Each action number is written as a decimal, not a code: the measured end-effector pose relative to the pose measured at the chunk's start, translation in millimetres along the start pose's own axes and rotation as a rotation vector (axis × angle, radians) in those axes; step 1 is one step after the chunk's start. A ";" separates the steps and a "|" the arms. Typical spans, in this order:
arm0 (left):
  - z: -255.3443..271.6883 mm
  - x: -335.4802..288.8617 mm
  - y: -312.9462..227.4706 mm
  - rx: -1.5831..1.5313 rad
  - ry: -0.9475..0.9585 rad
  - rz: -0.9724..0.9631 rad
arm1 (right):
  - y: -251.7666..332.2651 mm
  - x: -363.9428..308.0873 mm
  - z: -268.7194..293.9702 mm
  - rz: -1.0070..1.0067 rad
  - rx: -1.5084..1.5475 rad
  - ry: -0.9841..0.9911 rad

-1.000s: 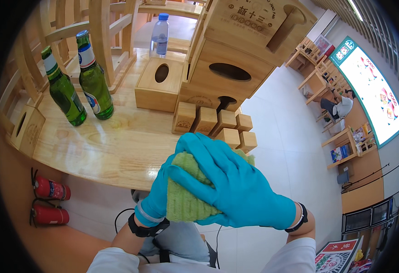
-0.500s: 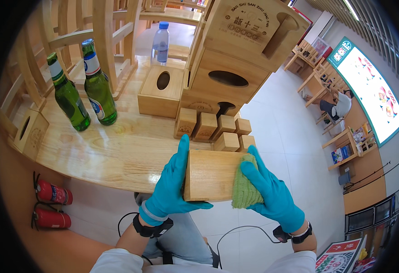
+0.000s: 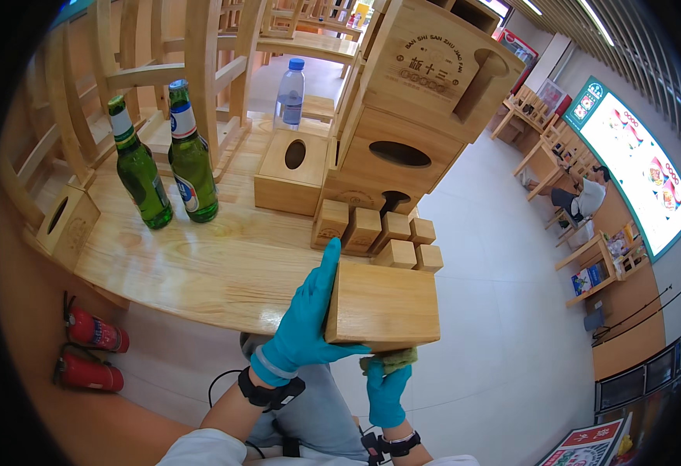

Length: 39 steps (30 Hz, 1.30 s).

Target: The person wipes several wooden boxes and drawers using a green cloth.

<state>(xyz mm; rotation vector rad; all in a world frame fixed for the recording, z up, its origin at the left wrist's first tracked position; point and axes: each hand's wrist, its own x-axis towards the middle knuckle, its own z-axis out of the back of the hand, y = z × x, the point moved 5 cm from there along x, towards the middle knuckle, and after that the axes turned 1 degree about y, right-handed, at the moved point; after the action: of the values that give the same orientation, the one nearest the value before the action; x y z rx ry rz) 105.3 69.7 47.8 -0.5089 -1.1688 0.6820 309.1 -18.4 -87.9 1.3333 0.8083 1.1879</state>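
My left hand [image 3: 297,326], in a teal glove, grips a plain wooden box [image 3: 384,301] from its left side, thumb tucked along the near lower edge. The box is held up off the table, in front of several small wooden blocks. Below its near edge, my right hand [image 3: 388,396], gloved alike, has its fingers closed on a green cloth [image 3: 391,360]. The cloth is bunched against or just under the box's near face; the exact contact is hidden.
Two green bottles [image 3: 193,167] stand on the wooden table [image 3: 193,272], with a tissue box [image 3: 284,194] and a water bottle [image 3: 290,97] farther back. A tall wooden stand [image 3: 402,128] rises behind the blocks [image 3: 365,227]. Red fire extinguishers [image 3: 92,371] are at lower left. A person [image 3: 589,194] sits far right.
My right hand has moved with the cloth from the box's right side to below its near edge. The left hand keeps hold of the box, and the view has shifted slightly.
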 end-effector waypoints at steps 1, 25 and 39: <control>0.5 -0.9 1.0 -0.003 0.003 0.009 | 10.0 1.8 -2.3 0.017 0.050 -0.046; -12.6 -5.4 12.6 -0.210 -0.021 0.045 | 34.4 -0.6 -27.0 0.046 0.278 -0.528; -14.8 -7.6 14.0 -0.217 -0.084 0.019 | 22.0 -15.7 -15.2 -0.051 0.164 -0.192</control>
<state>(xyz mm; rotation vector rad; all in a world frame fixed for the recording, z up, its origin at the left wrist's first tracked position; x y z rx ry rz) 114.5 73.8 28.5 -0.6798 -1.3265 0.6007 286.7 -32.1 -71.3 1.5256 0.8088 0.9531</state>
